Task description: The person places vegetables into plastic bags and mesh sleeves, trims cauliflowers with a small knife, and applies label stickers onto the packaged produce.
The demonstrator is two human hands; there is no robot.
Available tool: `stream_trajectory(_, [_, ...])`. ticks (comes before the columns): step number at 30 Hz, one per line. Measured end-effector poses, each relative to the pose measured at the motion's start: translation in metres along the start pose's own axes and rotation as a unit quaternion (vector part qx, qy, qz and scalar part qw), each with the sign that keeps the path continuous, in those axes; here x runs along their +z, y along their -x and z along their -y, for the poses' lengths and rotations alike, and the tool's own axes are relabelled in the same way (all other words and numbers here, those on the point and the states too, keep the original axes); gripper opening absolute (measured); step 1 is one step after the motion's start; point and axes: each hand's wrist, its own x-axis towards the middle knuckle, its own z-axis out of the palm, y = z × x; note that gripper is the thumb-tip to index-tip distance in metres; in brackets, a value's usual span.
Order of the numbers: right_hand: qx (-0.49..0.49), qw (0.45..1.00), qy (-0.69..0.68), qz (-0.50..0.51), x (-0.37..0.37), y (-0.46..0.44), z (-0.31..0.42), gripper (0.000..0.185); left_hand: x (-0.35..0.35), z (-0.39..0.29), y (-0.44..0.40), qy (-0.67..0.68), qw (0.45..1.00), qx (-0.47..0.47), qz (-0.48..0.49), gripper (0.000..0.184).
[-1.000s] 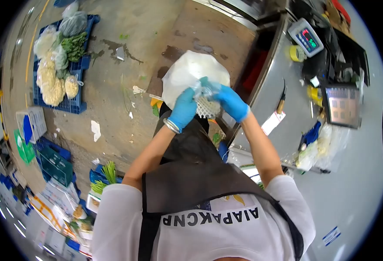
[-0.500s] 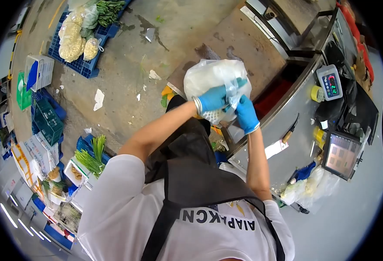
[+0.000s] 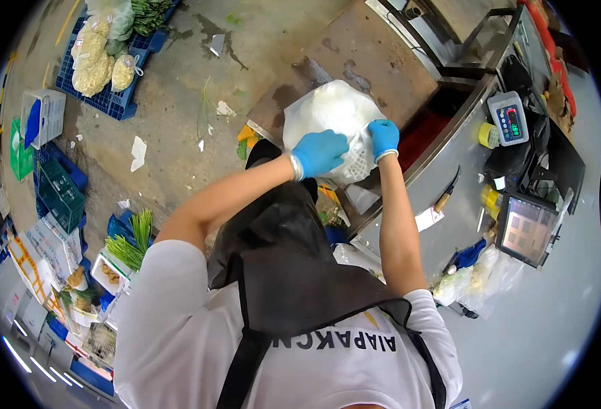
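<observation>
A bulging white plastic bag (image 3: 329,109) is in front of me, above a brown board on the floor. A white lattice-like pattern (image 3: 356,158) shows on its near side; what it contains cannot be made out. My left hand (image 3: 321,153), in a blue glove, has its fingers closed on the near left of the bag. On the bag's right edge, my right hand (image 3: 384,138), gloved the same way, pinches the plastic. Both hands' fingertips are partly hidden.
To the right runs a metal counter (image 3: 416,252) with a knife (image 3: 446,192), a digital scale (image 3: 508,118), yellow tape rolls (image 3: 488,135) and a touchscreen (image 3: 524,228). At left are a blue pallet (image 3: 120,102) with bagged produce, a green crate (image 3: 62,194) and long green stalks (image 3: 131,247).
My hands have moved apart, the right one slightly up along the bag's edge. The gathered plastic between them has spread, and the bag looks more upright. The whole view has shifted slightly.
</observation>
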Motion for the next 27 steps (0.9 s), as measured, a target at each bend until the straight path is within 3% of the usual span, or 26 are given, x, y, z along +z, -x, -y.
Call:
stream_trajectory(3, [-0.011,0.995,0.069,0.077,0.002,0.008,0.022,0.01,-0.008,0.001,0.004,-0.054,0.995,0.068,-0.044,0.011])
stream_trajectory(4, [-0.005,0.996,0.067,0.053,0.007,-0.005,0.002,0.016,-0.005,0.004,0.004,-0.014,0.992,0.068,-0.108,0.013])
stream_trajectory(5, [-0.011,0.996,0.087,0.018,0.011,-0.008,-0.007,0.019,-0.003,0.0,-0.002,0.143,0.983,-0.049,-0.104,0.014])
stream_trajectory(6, [-0.032,0.992,0.114,-0.036,0.011,0.007,0.01,0.021,0.0,-0.005,-0.008,0.294,0.937,-0.165,-0.092,0.014])
stream_trajectory(7, [-0.052,0.984,0.142,-0.089,0.004,0.029,0.04,0.024,0.002,-0.008,-0.014,0.432,0.855,-0.277,-0.076,0.015])
stream_trajectory(10, [-0.083,0.937,0.338,0.021,-0.035,0.07,0.091,0.027,0.002,-0.011,-0.026,0.619,0.726,-0.255,-0.155,0.02])
stream_trajectory(11, [-0.056,0.972,0.214,0.079,-0.04,0.077,0.083,0.026,0.003,-0.013,-0.028,0.674,0.673,-0.248,-0.177,0.025])
stream_trajectory(12, [-0.031,0.987,0.086,0.133,-0.044,0.081,0.071,0.026,0.002,-0.016,-0.03,0.673,0.68,-0.249,-0.153,0.038])
stream_trajectory(13, [-0.007,0.982,-0.046,0.186,-0.047,0.083,0.065,0.025,0.009,-0.011,-0.031,0.573,0.778,-0.219,-0.138,0.04])
stream_trajectory(14, [0.14,0.958,-0.109,0.227,-0.058,0.08,0.067,0.025,0.014,-0.007,-0.031,0.46,0.86,-0.184,-0.122,0.042])
stream_trajectory(15, [0.174,0.924,-0.211,0.268,-0.057,0.083,0.064,0.026,0.019,-0.003,-0.03,0.336,0.925,-0.147,-0.104,0.045])
stream_trajectory(17, [0.232,0.817,-0.404,0.34,-0.05,0.089,0.057,0.03,0.029,-0.004,-0.033,0.23,0.955,-0.159,-0.104,0.042])
stream_trajectory(19, [0.219,0.822,-0.395,0.348,-0.042,0.09,0.05,0.028,0.036,-0.01,-0.034,0.123,0.974,-0.135,-0.137,0.039])
stream_trajectory(21, [0.195,0.81,-0.421,0.36,-0.039,0.086,0.043,0.023,0.042,-0.004,-0.037,0.131,0.977,-0.133,-0.106,0.033])
stream_trajectory(22, [0.174,0.812,-0.381,0.406,-0.041,0.076,0.036,0.018,0.043,0.002,-0.041,0.134,0.978,-0.132,-0.091,0.03])
stream_trajectory(24, [0.035,0.916,-0.083,0.391,-0.04,0.062,0.049,0.018,0.033,0.011,-0.051,0.118,0.985,-0.122,-0.034,0.022])
stream_trajectory(25, [-0.033,0.928,0.074,0.363,-0.047,0.061,0.058,0.019,0.023,0.012,-0.056,0.1,0.989,-0.11,0.009,0.018])
stream_trajectory(26, [-0.25,0.89,0.283,0.254,-0.05,0.069,0.077,0.019,0.026,0.014,-0.057,0.118,0.986,-0.115,-0.013,0.016])
stream_trajectory(27, [-0.327,0.857,0.322,0.235,-0.052,0.071,0.088,0.019,0.023,0.011,-0.057,0.108,0.987,-0.117,0.004,0.018])
